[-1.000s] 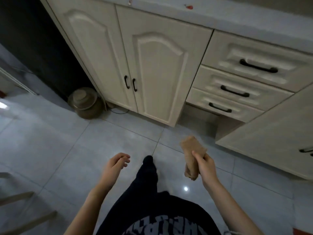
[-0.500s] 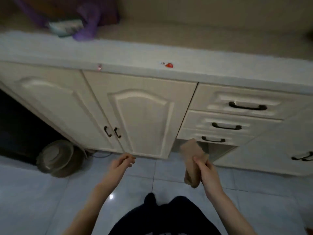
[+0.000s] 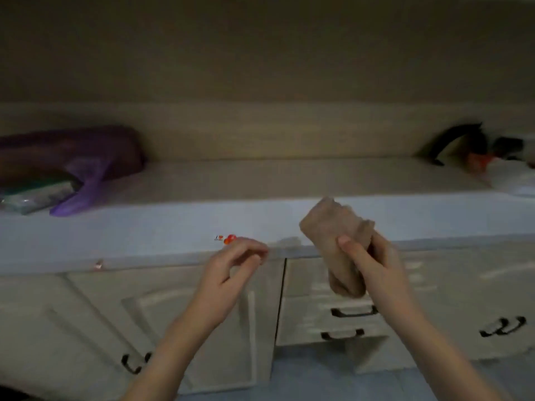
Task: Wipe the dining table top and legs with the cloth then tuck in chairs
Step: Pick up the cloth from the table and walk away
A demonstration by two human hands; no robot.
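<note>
**Inspector:** Start at the fingers. What does each hand have?

**Assistant:** The right hand [image 3: 373, 264] is clenched around a tan cloth [image 3: 337, 233], thumb pressed across the front. The cloth is bunched, one end standing above the fist and the other hanging below it. I judge it is gripped mid-length to keep it gathered while being carried. The left hand [image 3: 234, 267] holds nothing; its fingers [image 3: 254, 251] are loosely curled and apart from the cloth.

**Inspector:** Surroundings?

**Assistant:** Both hands are raised in front of a pale desk [image 3: 144, 235]. Just beyond the left fingers, on its front edge, is a small red-orange mark [image 3: 228, 239]; I cannot tell what it is. Far to the left of the fingers lies a purple plastic bag [image 3: 78, 169] with a packet beside it. Far to the right are dark items, too blurred to name. Below the hands are cabinet doors [image 3: 185, 328] and drawers [image 3: 347, 314] with dark handles.

**Inspector:** Obstructions? Task status?

**Assistant:** Nothing lies between the hands. No dining table or chairs are in view, so I judge wiping has not begun here; the cloth is ready in hand.
</note>
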